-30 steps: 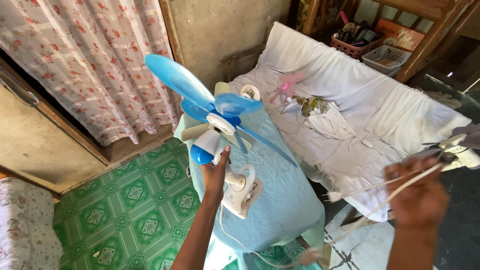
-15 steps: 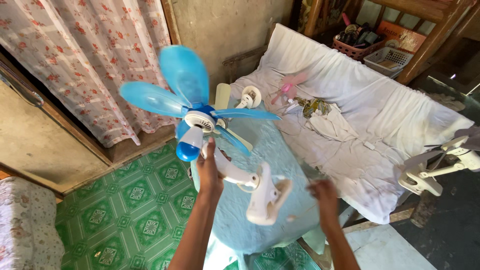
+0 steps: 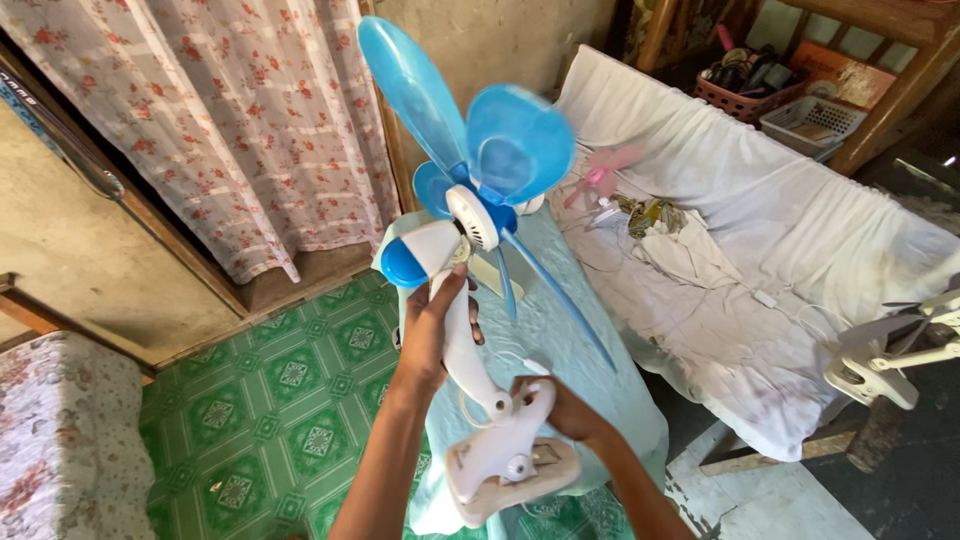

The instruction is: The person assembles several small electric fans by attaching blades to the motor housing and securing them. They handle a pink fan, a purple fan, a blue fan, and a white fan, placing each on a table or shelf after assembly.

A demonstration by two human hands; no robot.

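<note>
I hold a small clip-on fan (image 3: 470, 225) with blue blades and a white and blue motor housing up in front of me. My left hand (image 3: 433, 330) grips its white neck just under the motor. My right hand (image 3: 565, 408) is closed on the white clamp base (image 3: 510, 455) at the lower end, next to the white cord. The blades point up and to the right and look blurred.
A light blue cloth covers a table (image 3: 570, 340) below the fan. Behind it is a white-draped bench (image 3: 780, 230) with a pink fan (image 3: 600, 175) and cords. Another white clip fan (image 3: 890, 350) sits at right. Floral curtain (image 3: 230, 120) hangs left; green patterned floor (image 3: 270, 400).
My right hand came in from the right and took hold of the clamp base. The fan tilted more upright and its blades turned.
</note>
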